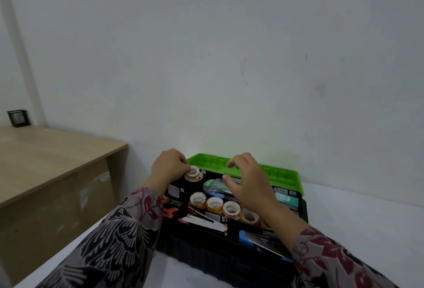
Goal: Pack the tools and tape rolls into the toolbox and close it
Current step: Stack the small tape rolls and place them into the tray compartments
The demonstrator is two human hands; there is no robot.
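A wooden desk [46,150] stands at left. The black toolbox [206,246] lies open at centre, its green lid [284,174] tipped back behind it. The right hand [247,186], fingers apart and loosely curved, hovers over the far compartment, hiding part of it. The left hand [168,168] pinches a tape roll [193,172] in the far-left compartment; four more rolls [214,204] sit in a row nearer. A black mesh holder [18,118] occupies the desk's far corner. White surface [367,230]; pale wall [229,47].

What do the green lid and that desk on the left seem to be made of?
The green lid looks like moulded plastic, slightly glossy, with ribbed recesses. The desk is probably laminated board: pale wood-grain top, flat slab sides, matte.
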